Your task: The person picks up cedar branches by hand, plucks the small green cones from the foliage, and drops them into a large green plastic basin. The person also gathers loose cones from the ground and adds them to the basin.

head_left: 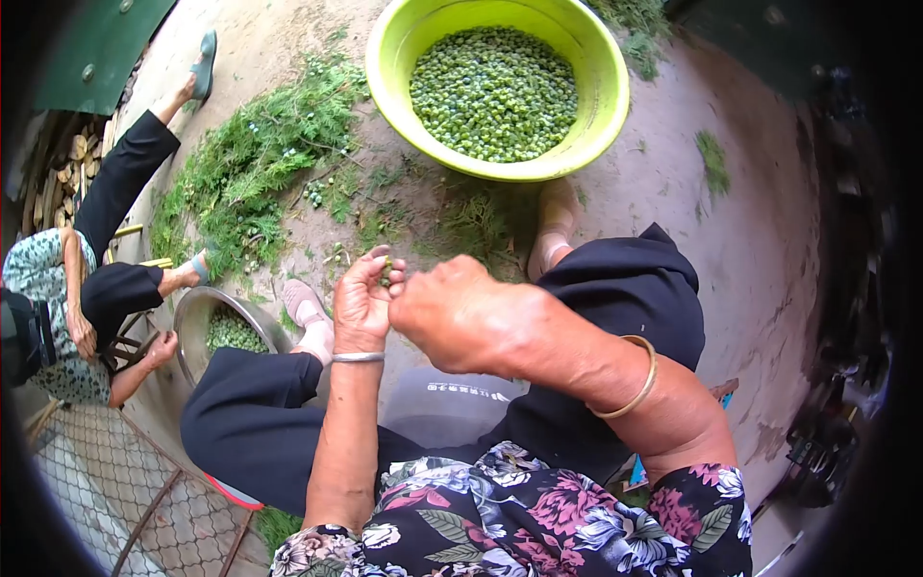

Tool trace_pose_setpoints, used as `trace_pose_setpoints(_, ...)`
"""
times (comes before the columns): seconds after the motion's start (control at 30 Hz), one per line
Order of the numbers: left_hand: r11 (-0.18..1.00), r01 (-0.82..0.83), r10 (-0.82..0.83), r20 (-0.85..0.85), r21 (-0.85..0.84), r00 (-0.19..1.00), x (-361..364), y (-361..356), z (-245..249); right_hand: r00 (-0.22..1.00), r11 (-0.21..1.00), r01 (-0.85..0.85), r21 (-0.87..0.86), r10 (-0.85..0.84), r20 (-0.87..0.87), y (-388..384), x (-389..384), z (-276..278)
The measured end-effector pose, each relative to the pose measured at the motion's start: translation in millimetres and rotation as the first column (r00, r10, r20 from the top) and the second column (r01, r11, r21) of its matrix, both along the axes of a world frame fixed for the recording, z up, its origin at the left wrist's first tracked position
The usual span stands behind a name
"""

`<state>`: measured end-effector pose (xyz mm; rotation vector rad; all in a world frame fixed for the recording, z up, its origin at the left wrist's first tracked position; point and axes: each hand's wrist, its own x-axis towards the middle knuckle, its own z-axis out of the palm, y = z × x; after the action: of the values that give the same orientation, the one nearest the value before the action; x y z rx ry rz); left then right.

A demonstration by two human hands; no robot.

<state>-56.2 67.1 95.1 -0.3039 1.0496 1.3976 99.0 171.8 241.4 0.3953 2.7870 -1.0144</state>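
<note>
Just below the lime-green basin [500, 173] of green berries [495, 91], the hands meet. The left hand [363, 310] pinches a small green berry [385, 273]. The right hand [460, 313] presses alongside, its fingers hidden, so its grip cannot be told.

A short-sleeved floral blouse [519, 519] fills the view at six o'clock: dark cloth printed with pink and white blossoms and green leaves, the sleeve hems patterned alike. Loose black trousers [625, 288] cover both legs, one toward eight o'clock, the other toward two. A thin silver bangle [358, 357] circles the wrist at six o'clock of the left hand [363, 303]. A thicker golden bangle [635, 385] rings the forearm at four o'clock of the right hand [460, 313]. The left foot wears a pale pink shoe [306, 306] over a white sock [317, 338], the right a beige sandal [553, 236].
</note>
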Motion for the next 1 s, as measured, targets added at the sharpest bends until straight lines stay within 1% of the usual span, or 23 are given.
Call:
trace_pose_setpoints(0.07, 1.000, -0.010, 0.010, 0.000, 0.001, 1.000, -7, 9, -3, 0.973, 0.989, -0.114, 0.098, 0.091, 0.214, -6, -2, 3)
trace_pose_setpoints(0.13, 0.993, -0.077, 0.076, 0.016, 0.086, 0.997, -10, 36, 16, 0.979, 0.995, -0.074, 0.071, 0.059, 0.196, -10, -6, 1)
trace_pose_setpoints(0.2, 0.979, -0.024, 0.029, -0.021, 0.204, 0.999, -8, 77, 43, 0.984, 0.998, -0.042, 0.047, 0.033, 0.177, -14, -3, -1)
trace_pose_setpoints(0.27, 0.921, 0.136, -0.068, -0.191, 0.366, 0.979, -2, 120, 76, 0.999, 0.986, -0.041, 0.159, 0.038, 0.021, -17, 3, -3)
trace_pose_setpoints(0.3, 0.905, 0.241, -0.093, -0.390, 0.351, 0.916, -1, 137, 90, 0.999, 0.987, -0.038, 0.157, 0.035, 0.023, -16, 5, -4)
trace_pose_setpoints(0.33, 0.891, 0.337, -0.111, -0.573, 0.305, 0.812, -1, 150, 101, 0.998, 0.979, -0.030, 0.201, 0.019, 0.059, -15, 5, -5)
trace_pose_setpoints(0.37, 0.912, 0.350, -0.085, -0.735, 0.215, 0.673, 0, 159, 112, 0.996, 0.972, -0.030, 0.233, 0.010, 0.089, -17, 4, -7)
trace_pose_setpoints(0.4, 0.933, 0.343, -0.080, -0.864, 0.111, 0.496, -1, 162, 114, 0.996, 0.936, 0.036, 0.351, -0.007, -0.085, -19, 16, -13)
trace_pose_setpoints(0.43, 0.940, 0.279, 0.020, -0.844, 0.199, 0.536, -8, 163, 106, 0.999, 0.962, -0.008, 0.271, -0.003, 0.041, -7, 12, -7)
trace_pose_setpoints(0.47, 0.949, 0.263, 0.012, -0.852, 0.175, 0.523, -17, 156, 96, 0.986, 0.980, -0.047, 0.191, 0.015, 0.166, 10, 7, 5)
trace_pose_setpoints(0.53, 0.951, 0.210, 0.024, -0.736, 0.225, 0.677, -34, 136, 69, 0.989, 0.943, 0.097, 0.317, -0.127, 0.077, 25, 16, 18)
trace_pose_setpoints(0.6, 0.982, 0.175, -0.056, -0.776, 0.071, 0.628, -51, 98, 22, 0.974, 0.885, 0.225, 0.408, -0.188, -0.129, 40, 27, 9)
trace_pose_setpoints(0.63, 0.992, 0.127, -0.095, -0.749, -0.015, 0.656, -57, 76, -6, 0.961, 0.857, 0.256, 0.448, -0.177, -0.212, 45, 31, 8)
trace_pose_setpoints(0.67, 0.992, 0.103, -0.122, -0.684, -0.069, 0.719, -60, 51, -31, 0.942, 0.826, 0.291, 0.483, -0.162, -0.293, 47, 34, 6)
trace_pose_setpoints(0.7, 0.982, 0.059, -0.164, -0.642, -0.182, 0.749, -63, 28, -58, 0.878, 0.837, 0.356, 0.416, -0.147, -0.456, 46, 38, 2)
trace_pose_setpoints(0.77, 0.932, 0.077, -0.293, -0.614, -0.354, 0.733, -60, -17, -110, 0.906, 0.850, 0.324, 0.416, -0.152, -0.396, 41, 37, 2)
trace_pose_setpoints(0.8, 0.918, 0.129, -0.355, -0.628, -0.376, 0.692, -52, -35, -127, 0.926, 0.855, 0.303, 0.421, -0.160, -0.341, 38, 35, 6)
trace_pose_setpoints(0.83, 0.882, 0.145, -0.420, -0.611, -0.448, 0.671, -43, -53, -150, 0.945, 0.889, 0.266, 0.372, -0.164, -0.284, 37, 32, 13)
trace_pose_setpoints(0.87, 0.786, 0.193, -0.585, -0.607, -0.587, 0.538, -30, -61, -164, 0.949, 0.894, 0.256, 0.367, -0.160, -0.272, 35, 29, 15)
trace_pose_setpoints(0.9, 0.764, 0.224, -0.619, -0.588, -0.605, 0.521, -19, -76, -187, 0.962, 0.906, 0.246, 0.345, -0.185, -0.201, 33, 27, 15)
trace_pose_setpoints(0.93, 0.734, 0.250, -0.679, -0.663, -0.632, 0.315, -11, -97, -231, 0.970, 0.917, 0.237, 0.321, -0.206, -0.127, 33, 24, 17)
trace_pose_setpoints(0.97, 0.752, 0.276, -0.658, -0.701, -0.598, 0.275, 0, -106, -249, 0.974, 0.928, 0.158, 0.337, -0.203, 0.101, 34, 15, 24)
trace_pose_setpoints(1.0, 0.750, 0.272, -0.661, -0.694, -0.603, 0.285, 12, -99, -241, 0.975, 0.932, 0.148, 0.330, -0.193, 0.108, 35, 9, 25)
